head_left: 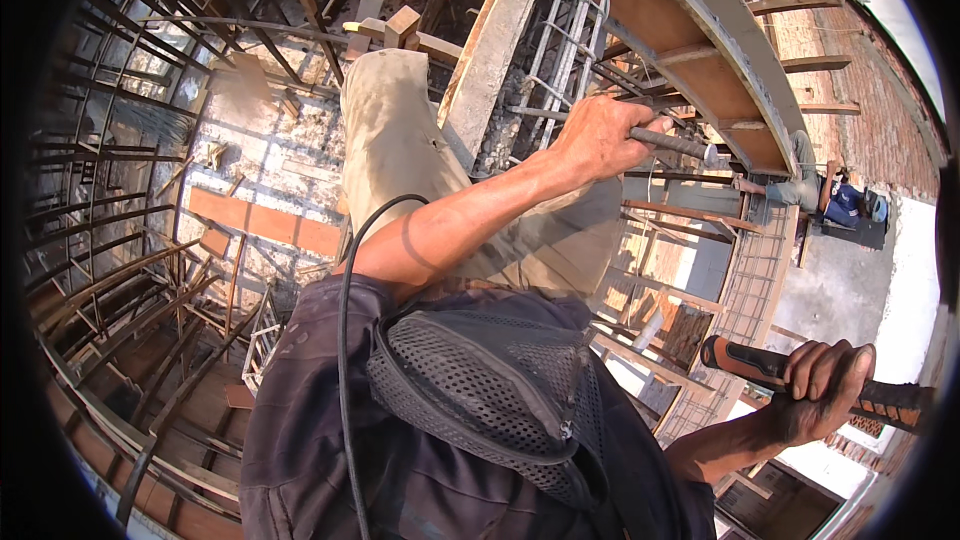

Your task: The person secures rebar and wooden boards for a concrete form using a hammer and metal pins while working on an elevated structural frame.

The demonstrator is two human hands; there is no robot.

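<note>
My left hand (610,135) is closed around a grey metal rod (680,145) with a flat round end, held beside a rebar cage (565,20) inside curved timber-and-board formwork (480,80). Down at the lower right, my right hand (825,380) grips a black-and-orange tool handle (745,360); the tool's far end runs into the dark rim of the picture. My trousered leg (385,120) is against the formwork. A black cable (348,390) crosses my left side, and a black mesh pouch (470,380) hangs at my front.
A co-worker (840,200) in blue is at the right beside the curved formwork. Steel and timber framing (110,200) fills the left, above a lower level holding an orange board (260,220). More beam formwork with rebar (740,270) runs below right, near a brick wall (870,100).
</note>
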